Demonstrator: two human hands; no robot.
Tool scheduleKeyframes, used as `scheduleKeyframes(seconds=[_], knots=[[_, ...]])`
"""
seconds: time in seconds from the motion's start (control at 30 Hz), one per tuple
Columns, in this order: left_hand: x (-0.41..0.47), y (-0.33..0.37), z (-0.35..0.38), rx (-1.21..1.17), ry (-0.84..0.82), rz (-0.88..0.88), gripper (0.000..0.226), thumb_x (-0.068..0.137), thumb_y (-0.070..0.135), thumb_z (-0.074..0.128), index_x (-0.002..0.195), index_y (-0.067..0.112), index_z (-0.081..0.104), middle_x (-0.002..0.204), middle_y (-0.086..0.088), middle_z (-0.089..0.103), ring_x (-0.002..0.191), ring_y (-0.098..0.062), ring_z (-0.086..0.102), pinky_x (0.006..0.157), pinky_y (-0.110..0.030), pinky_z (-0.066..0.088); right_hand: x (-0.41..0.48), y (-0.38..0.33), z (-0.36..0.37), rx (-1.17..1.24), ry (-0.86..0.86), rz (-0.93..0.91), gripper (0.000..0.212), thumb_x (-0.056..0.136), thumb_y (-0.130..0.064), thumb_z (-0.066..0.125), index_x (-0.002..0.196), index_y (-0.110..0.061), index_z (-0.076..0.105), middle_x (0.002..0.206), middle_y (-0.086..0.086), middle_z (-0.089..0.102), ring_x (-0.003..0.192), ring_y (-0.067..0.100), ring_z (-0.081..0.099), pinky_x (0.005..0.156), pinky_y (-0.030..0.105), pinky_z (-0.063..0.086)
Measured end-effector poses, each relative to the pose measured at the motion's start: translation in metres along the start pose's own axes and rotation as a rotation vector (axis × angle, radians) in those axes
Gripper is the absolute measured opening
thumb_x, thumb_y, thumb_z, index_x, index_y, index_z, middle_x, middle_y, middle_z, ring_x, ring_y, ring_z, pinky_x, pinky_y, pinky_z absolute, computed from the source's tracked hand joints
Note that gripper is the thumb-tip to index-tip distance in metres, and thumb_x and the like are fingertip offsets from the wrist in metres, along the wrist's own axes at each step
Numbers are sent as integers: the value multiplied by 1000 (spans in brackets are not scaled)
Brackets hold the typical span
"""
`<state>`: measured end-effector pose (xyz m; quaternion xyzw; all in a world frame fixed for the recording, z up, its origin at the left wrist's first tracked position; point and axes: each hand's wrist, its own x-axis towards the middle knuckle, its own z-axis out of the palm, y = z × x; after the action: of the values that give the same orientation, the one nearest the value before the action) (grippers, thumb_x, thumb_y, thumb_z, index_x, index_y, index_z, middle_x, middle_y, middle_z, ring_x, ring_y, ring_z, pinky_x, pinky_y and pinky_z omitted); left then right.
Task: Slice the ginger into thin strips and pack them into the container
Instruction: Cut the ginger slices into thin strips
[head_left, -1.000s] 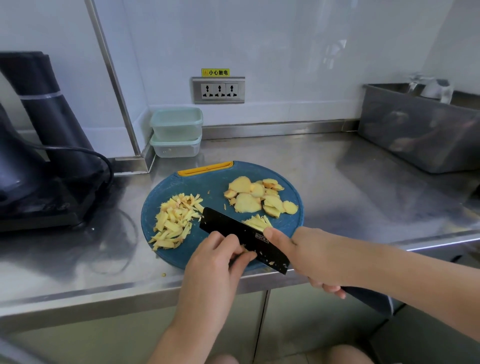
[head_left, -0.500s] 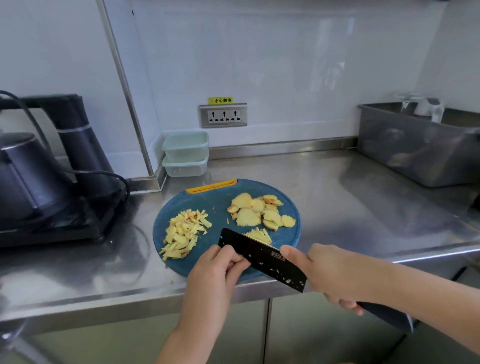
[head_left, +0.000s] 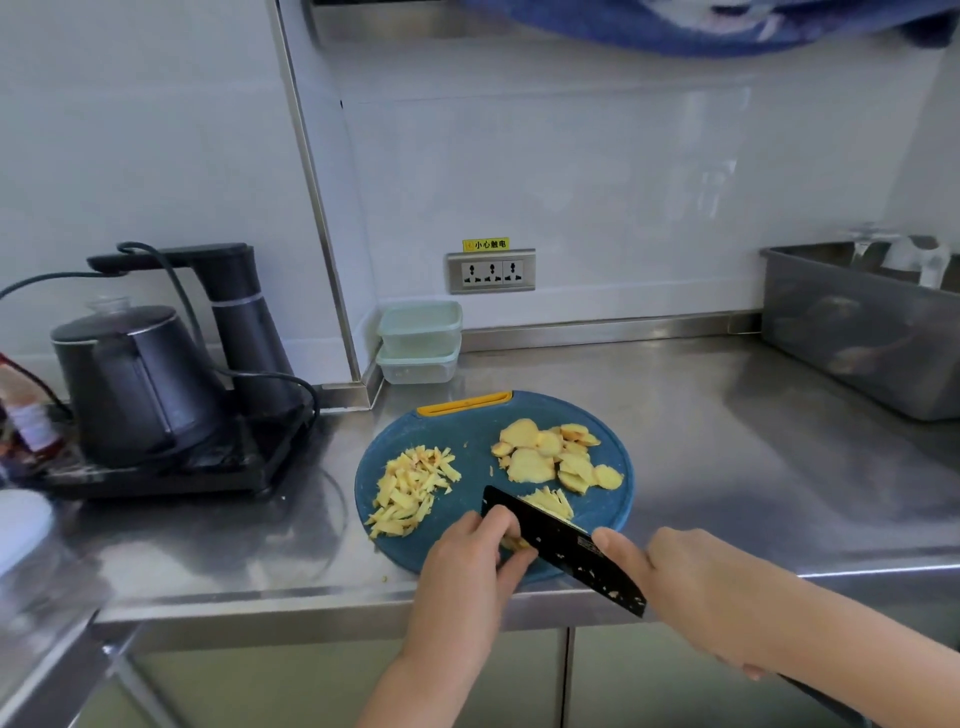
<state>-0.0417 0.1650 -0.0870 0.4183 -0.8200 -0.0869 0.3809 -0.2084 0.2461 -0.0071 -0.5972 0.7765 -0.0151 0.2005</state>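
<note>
Near the front edge of the stainless-steel counter (head_left: 727, 441), a round blue plastic cutting board (head_left: 467, 415) with a yellow handle tab lies flat. Its near rim is close to the counter's lip.

The left hand (head_left: 467, 566) reaches over that rim. Its fingers are curled and bunched together, pinning a small pale piece of ginger (head_left: 514, 543) to the board, with the knuckles against the flat of the blade. The right hand (head_left: 691, 587) wraps round the handle of a black-bladed kitchen knife (head_left: 566, 551), one finger stretched forward onto the blade; the handle itself is hidden. The blade stands on edge and slants across the board's near-right part.

Just behind the blade lies a small heap of thin yellow strips (head_left: 550, 501). A larger pile of ginger strips (head_left: 410, 488) fills the board's left half, reaching close to the left rim. Round ginger slices (head_left: 550, 452) sit on the far right half.

Two stacked translucent containers with pale green lids (head_left: 420, 340) stand in the back corner, well apart from the board. A black electric kettle on its tray (head_left: 135, 384) stands near the board's left rim without touching it. To the right, bare steel runs to a grey metal tub (head_left: 857, 332).
</note>
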Motion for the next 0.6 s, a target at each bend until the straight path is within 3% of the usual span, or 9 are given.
scheduleKeyframes(seconds=[0.17, 0.33, 0.43, 0.5, 0.6], knots=[[-1, 3, 4, 16, 40, -39, 27, 71, 21, 82, 76, 26, 55, 62, 22, 26, 52, 3, 34, 47, -10, 20, -3, 7, 4, 8, 4, 20, 59, 96, -61, 10, 69, -17, 38, 68, -3, 45, 56, 5, 39, 68, 24, 39], [-1, -2, 12, 76, 62, -100, 11, 81, 27, 74, 81, 21, 65, 76, 13, 39, 62, -8, 47, 51, -10, 27, -3, 11, 4, 123, -77, 148, 54, 99, -57, 13, 82, -17, 45, 68, -1, 43, 53, 8, 39, 55, 20, 38], [0, -4, 9, 136, 41, -128, 12, 85, 31, 68, 84, 20, 64, 82, 10, 42, 64, -9, 48, 52, -15, 32, -4, 7, -5, 252, -222, 241, 54, 97, -59, 19, 69, -18, 40, 52, 3, 44, 38, 13, 42, 49, 25, 47], [2, -10, 3, 171, 77, -140, 12, 83, 31, 71, 84, 21, 64, 84, 11, 44, 63, -8, 48, 53, -17, 35, -3, 8, -9, 323, -257, 242, 66, 92, -68, 20, 63, -12, 40, 41, 1, 41, 30, 14, 40, 40, 22, 41], [6, -19, -7, 211, 79, -192, 24, 88, 35, 65, 107, 22, 61, 99, 9, 45, 71, -8, 51, 60, -17, 38, -2, 11, -16, 418, -299, 247, 69, 89, -72, 22, 58, -13, 39, 40, 0, 39, 29, 13, 36, 37, 20, 35]])
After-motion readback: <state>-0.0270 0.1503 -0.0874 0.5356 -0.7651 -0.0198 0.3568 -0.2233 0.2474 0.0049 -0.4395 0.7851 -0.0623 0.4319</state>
